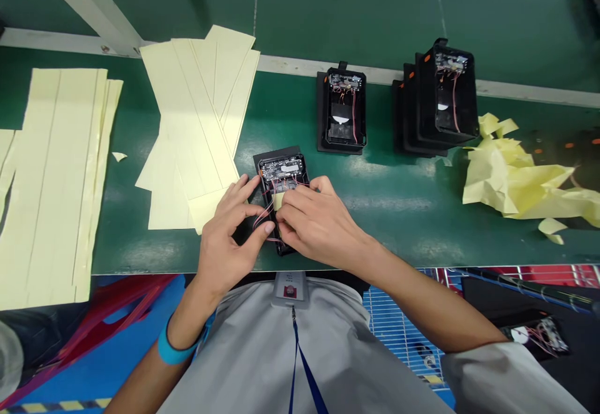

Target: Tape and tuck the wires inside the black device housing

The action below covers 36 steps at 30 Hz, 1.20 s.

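Observation:
A black plastic housing (265, 162) with a circuit board (281, 167) at its far end lies near the table's front edge, on a flat dark piece. My left hand (232, 223) curls round its left side, fingertips at the upper edge and thumb over the lower part. Thin red and white wires (262, 217) loop out between that thumb and the fingers. Inside the housing, my right hand (312, 214) has its fingers pinched together at a small pale yellow piece (278, 201). The right fingertips are partly hidden, and the hand covers much of the interior.
Cut pale yellow sheets (187, 132) lie at the left, beside another stack (60, 182). Behind the hands stands a similar open housing (345, 111). Several stacked housings (450, 95) and crumpled yellow paper (510, 176) are at the right. A white rail (290, 65) crosses behind.

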### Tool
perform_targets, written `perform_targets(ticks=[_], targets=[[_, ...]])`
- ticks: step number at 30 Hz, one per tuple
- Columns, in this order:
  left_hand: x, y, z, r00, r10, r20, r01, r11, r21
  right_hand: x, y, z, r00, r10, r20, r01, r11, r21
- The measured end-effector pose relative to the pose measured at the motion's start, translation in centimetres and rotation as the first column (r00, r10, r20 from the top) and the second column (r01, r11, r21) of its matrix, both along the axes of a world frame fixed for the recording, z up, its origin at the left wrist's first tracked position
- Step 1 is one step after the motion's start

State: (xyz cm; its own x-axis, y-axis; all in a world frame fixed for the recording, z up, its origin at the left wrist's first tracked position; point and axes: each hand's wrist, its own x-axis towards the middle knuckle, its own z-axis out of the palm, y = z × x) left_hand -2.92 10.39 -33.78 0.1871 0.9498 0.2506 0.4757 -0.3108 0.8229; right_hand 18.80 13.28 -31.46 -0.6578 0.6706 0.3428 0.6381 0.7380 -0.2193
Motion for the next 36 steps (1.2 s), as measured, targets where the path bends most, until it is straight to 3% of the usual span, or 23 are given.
perform_targets(ticks=[11, 24, 36], targets=[[-0.04, 0.13, -0.08, 1.0, 0.002, 0.007, -0.002, 1.0, -0.002, -0.33, -0.18, -0.4, 0.999, -0.034, 0.019, 0.034, 0.999, 0.025], [-0.06, 0.05, 0.14, 1.0, 0.002, -0.001, -0.002, 1.0, -0.007, 0.22, -0.12, 0.24, 1.0, 0.01, -0.013, -0.011, 0.996, -0.087], [-0.03, 0.04, 0.09, 1.0, -0.003, 0.013, 0.003, 1.0, -0.014, -0.54, 0.05, -0.51, 0.999, -0.034, 0.04, 0.034, 0.999, 0.01]])
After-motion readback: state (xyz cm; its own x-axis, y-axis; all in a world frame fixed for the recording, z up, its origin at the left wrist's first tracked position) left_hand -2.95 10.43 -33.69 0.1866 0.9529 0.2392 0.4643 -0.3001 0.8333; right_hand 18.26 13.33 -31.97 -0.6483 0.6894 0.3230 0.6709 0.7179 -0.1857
